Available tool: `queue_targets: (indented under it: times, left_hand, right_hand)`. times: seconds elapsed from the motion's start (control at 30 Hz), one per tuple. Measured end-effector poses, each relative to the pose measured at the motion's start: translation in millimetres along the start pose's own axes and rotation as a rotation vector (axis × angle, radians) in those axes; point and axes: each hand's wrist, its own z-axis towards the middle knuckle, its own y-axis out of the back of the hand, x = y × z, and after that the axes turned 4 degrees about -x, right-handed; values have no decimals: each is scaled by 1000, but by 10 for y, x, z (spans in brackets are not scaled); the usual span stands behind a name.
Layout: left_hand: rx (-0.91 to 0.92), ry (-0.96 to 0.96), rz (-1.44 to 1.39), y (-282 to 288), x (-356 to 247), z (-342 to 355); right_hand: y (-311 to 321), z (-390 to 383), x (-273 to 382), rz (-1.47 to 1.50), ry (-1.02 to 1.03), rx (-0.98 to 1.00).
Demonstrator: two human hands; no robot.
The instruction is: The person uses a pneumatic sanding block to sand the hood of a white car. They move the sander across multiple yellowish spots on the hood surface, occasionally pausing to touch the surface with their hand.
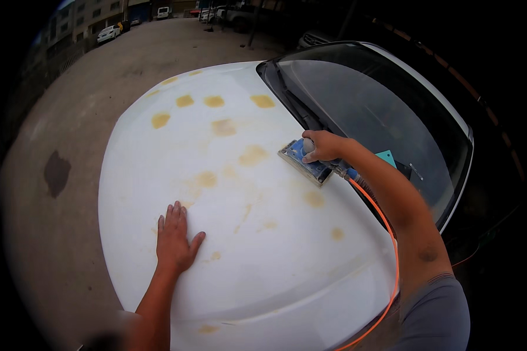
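My right hand [321, 146] grips the round grey knob of a blue rectangular sander [301, 167], which rests on the white car hood [275, 234] beside the windshield. An orange hose [380, 213] runs from the sander past my right arm toward the lower edge. My left hand [178, 234] lies flat on the hood, lower and to the left, fingers extended. Several yellowish patches [184, 100] dot the hood, some vivid toward the far side, others pale and smudged nearer the sander and my hands.
The dark windshield [369, 88] and wipers [284, 88] border the hood on the right, with a teal flat piece [386, 156] lying near its base. Grey pavement [58, 128] runs along the left. Parked cars [108, 34] and buildings [82, 20] stand in the background.
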Motion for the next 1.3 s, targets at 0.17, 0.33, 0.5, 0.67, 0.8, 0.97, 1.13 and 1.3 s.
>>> queue_targets:
  times: [0.17, 0.33, 0.5, 0.67, 0.8, 0.97, 1.13, 1.3]
  left_hand:
    - [1, -1, -2, -31, 29, 6]
    - [-19, 9, 29, 46, 54, -56]
    - [-14, -4, 15, -17, -6, -18]
    - [-16, -16, 29, -70, -30, -4]
    - [-28, 6, 48, -2, 25, -8]
    - [-12, 13, 42, -33, 2, -2]
    - [16, 28, 12, -33, 15, 1]
    - [-10, 29, -5, 20, 27, -15]
  right_hand:
    - [13, -35, -23, 15, -20, -15]
    - [-37, -294, 23, -11, 14, 36]
    - [91, 302, -142, 10, -45, -88]
    - [-45, 644, 21, -18, 22, -124]
    - [-174, 701, 857, -4, 91, -91]
    - [-379, 685, 1807, -15, 157, -89]
    - [-507, 762, 2080, 17, 96, -141]
    - [-217, 942, 1182, 24, -123, -177]
